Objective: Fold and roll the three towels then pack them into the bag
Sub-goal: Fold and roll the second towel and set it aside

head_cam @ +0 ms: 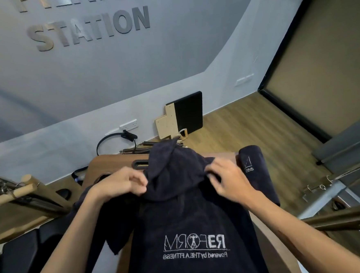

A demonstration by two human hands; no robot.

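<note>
Dark navy towel (187,221) is lying lengthwise on the wooden surface (113,164), long axis running away from the person, near end dropping out of the bottom of the view, far end bunched into a raised hump. White embroidery on the near half is reading mirrored: "REFORM" with a small figure in a circle in place of the O, and beneath it "Powered by THE A. FITNESS".

Left hand (122,184) is gripping the bunched far end from the left, fingers (141,185) curled and pinching a fold of cloth. Right hand (227,180) is doing the same from the right, fingers (212,169) bent down onto the fabric edge and pinching it. The two hands are sitting level with each other, the hump between them.

A second towel (256,169), same dark colour, is lying just right of the right hand, also lengthwise; only an "M" and letter ends "ESS" are showing on it.

Grey wall behind is carrying raised lettering (90,28) reading "STATION"; the line above it is cropped, not readable. A black and pale wood board (182,115) is leaning against the wall on the wooden floor.
</note>
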